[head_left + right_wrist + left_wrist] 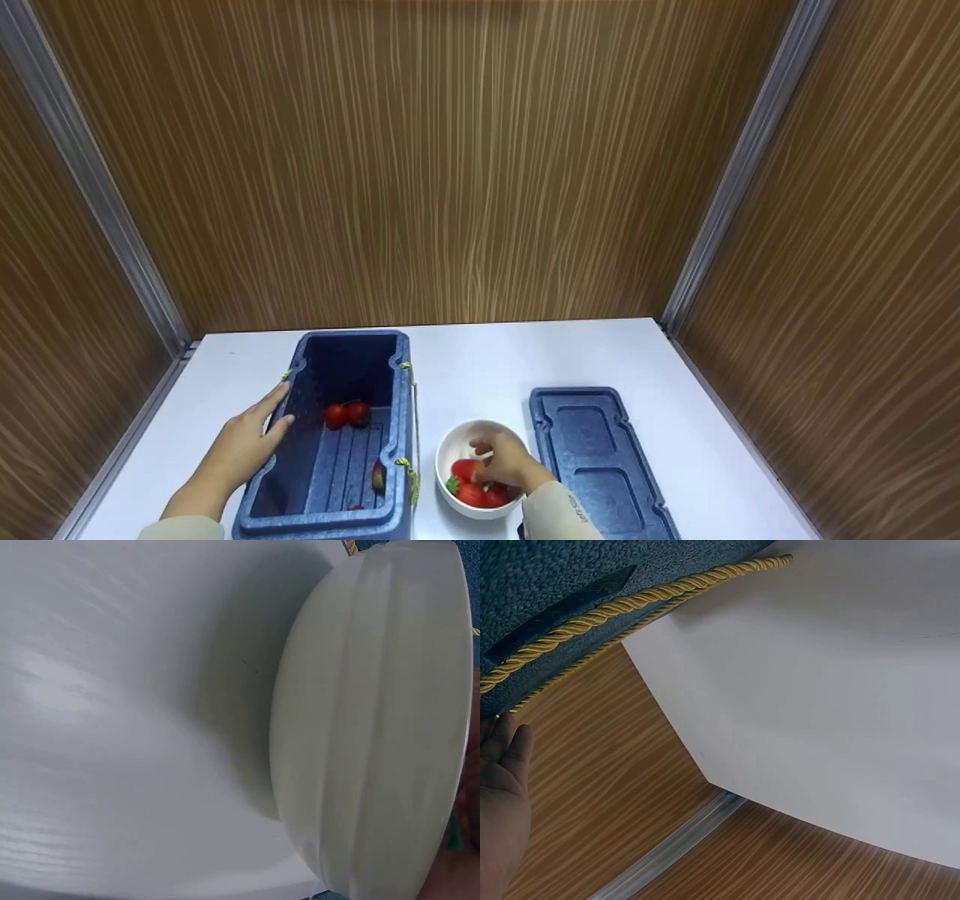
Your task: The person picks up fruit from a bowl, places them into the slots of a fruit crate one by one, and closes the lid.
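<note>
My right hand point(506, 459) reaches down into a white bowl point(480, 426), its thumb overlapping a red strawberry point(465, 469). Whether the fingers grip that strawberry I cannot tell. More strawberries point(471, 495) lie beneath it, one with green leaves. On the left, my left hand point(244, 442) rests at the side rim of a deep blue bin point(405, 435), fingers extended and thumb over the edge. Two red strawberries point(346, 415) sit on the bin's ribbed floor, with other red pieces nearer its front. In the right wrist view the bowl's outer wall point(367, 720) hides most of the hand.
A blue lid point(592, 457) with recessed panels lies flat to the right of the bowl. Yellow twisted rope point(630, 604) runs along the bin's outside. The white table point(472, 360) is enclosed by wood-grain panels point(480, 165) with metal corner posts point(742, 165).
</note>
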`<act>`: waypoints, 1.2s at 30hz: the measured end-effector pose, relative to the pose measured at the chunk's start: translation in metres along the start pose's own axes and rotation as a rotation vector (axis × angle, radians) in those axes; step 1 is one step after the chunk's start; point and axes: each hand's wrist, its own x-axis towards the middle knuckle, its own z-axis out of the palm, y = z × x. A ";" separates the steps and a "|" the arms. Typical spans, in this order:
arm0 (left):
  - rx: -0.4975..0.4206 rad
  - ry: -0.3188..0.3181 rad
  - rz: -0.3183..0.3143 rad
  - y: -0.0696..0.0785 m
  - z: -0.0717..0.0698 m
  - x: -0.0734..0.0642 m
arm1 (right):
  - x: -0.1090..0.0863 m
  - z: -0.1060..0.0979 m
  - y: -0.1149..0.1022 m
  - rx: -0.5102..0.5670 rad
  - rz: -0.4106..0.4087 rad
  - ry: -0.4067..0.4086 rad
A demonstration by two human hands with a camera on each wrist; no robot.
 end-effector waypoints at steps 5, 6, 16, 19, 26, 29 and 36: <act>-0.002 0.002 -0.003 0.000 0.001 0.001 | 0.000 0.000 0.001 -0.059 -0.031 -0.023; -0.002 0.002 -0.003 0.000 0.001 0.001 | 0.000 0.000 0.001 -0.070 -0.029 -0.024; -0.006 -0.001 0.003 0.001 0.000 0.002 | -0.002 -0.001 0.000 -0.149 0.004 -0.023; -0.006 -0.001 0.002 0.002 -0.001 0.002 | -0.001 -0.001 0.000 -0.134 0.003 -0.004; -0.001 -0.005 0.003 0.000 0.000 0.001 | 0.003 -0.001 0.003 -0.046 0.027 0.033; 0.001 -0.001 0.005 -0.001 0.000 0.001 | 0.004 -0.001 0.002 -0.019 0.041 0.045; 0.005 0.009 0.003 -0.001 0.001 0.000 | 0.006 0.000 0.001 0.085 0.046 0.077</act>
